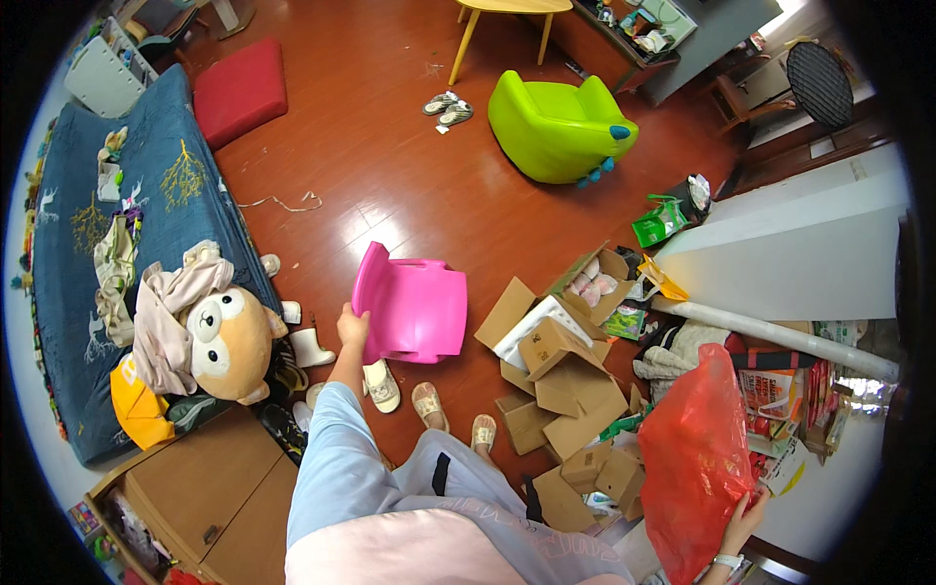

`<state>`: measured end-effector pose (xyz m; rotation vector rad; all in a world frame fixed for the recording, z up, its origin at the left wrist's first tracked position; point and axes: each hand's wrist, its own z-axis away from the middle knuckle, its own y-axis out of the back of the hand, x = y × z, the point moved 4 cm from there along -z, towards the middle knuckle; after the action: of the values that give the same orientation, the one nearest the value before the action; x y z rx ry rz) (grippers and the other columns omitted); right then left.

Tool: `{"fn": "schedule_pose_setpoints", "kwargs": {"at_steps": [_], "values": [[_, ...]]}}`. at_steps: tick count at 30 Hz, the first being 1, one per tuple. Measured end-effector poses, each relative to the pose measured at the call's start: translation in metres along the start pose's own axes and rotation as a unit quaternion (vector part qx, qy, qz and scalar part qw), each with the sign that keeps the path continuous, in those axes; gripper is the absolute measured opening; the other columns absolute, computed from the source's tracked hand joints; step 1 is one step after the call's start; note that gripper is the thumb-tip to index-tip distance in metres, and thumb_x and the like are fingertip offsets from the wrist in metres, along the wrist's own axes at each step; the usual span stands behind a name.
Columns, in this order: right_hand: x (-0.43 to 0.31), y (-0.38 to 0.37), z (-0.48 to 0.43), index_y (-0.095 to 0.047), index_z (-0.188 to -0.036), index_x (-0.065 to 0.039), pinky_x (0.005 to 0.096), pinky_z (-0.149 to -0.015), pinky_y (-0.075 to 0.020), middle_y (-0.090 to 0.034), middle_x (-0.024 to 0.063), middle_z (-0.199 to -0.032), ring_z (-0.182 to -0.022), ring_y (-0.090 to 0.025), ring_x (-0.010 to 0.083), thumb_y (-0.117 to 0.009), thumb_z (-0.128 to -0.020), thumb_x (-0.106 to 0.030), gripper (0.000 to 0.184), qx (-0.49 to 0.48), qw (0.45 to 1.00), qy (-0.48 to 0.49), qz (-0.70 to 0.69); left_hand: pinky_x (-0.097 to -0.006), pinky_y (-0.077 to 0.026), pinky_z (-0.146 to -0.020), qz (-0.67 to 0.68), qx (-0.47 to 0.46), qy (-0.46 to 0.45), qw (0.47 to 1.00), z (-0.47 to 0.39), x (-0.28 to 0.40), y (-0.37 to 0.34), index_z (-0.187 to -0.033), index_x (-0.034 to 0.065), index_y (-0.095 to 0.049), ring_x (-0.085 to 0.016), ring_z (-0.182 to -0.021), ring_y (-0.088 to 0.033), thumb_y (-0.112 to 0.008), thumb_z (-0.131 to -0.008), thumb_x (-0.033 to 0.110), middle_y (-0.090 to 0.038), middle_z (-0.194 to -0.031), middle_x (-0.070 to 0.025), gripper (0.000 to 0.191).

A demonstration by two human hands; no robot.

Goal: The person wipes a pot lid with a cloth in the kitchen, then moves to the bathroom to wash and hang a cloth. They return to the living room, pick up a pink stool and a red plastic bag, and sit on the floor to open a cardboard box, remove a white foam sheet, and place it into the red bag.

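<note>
My left hand (354, 329) grips the backrest edge of a small pink plastic chair (428, 311), seen from above in front of me. Out to the right, my right hand (744, 515) holds the edge of a large red plastic bag (695, 461), which hangs over part of a pile of goods. Between chair and bag lie several opened cardboard boxes (578, 380). A cream slipper (382, 387) lies just below the chair, and my own feet in slippers stand beside it.
On the left, a sofa with a blue cover (157, 168) bears a plush dog (230, 344) and clothes. A wooden cabinet (212, 482) is at lower left. Ahead are a green armchair (556, 131), a red cushion (241, 91) and slippers (447, 108). A long white roll (775, 336) lies at right.
</note>
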<state>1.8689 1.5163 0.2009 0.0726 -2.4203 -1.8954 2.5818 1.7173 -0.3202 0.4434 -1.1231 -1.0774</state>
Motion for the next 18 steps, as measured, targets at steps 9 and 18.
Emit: {"fn": "schedule_pose_setpoints", "kwargs": {"at_steps": [9, 18], "values": [[-0.051, -0.02, -0.026, -0.055, -0.106, 0.002, 0.0321, -0.088, -0.0407, -0.061, 0.013, -0.102, -0.095, -0.056, 0.0226, -0.047, -0.093, -0.015, 0.023, -0.061, 0.991, 0.021, -0.117, -0.0369, -0.048, -0.082, 0.069, -0.109, -0.058, 0.99, 0.009, -0.008, -0.003, -0.111, 0.0091, -0.061, -0.031, -0.092, -0.063, -0.058, -0.077, 0.012, -0.065, -0.098, -0.0175, 0.034], [-0.068, -0.063, -0.067, -0.053, -0.109, 0.004, 0.0336, -0.088, -0.0416, -0.06, 0.0158, -0.106, -0.098, -0.057, 0.0269, -0.048, -0.093, -0.013, 0.024, -0.084, 0.979, 0.085, -0.168, -0.041, -0.044, -0.091, 0.059, -0.071, -0.056, 0.994, -0.026, 0.048, -0.013, -0.128, 0.0178, -0.05, -0.034, -0.106, -0.057, -0.046, -0.075, 0.004, -0.061, -0.11, -0.0188, 0.055]]}}
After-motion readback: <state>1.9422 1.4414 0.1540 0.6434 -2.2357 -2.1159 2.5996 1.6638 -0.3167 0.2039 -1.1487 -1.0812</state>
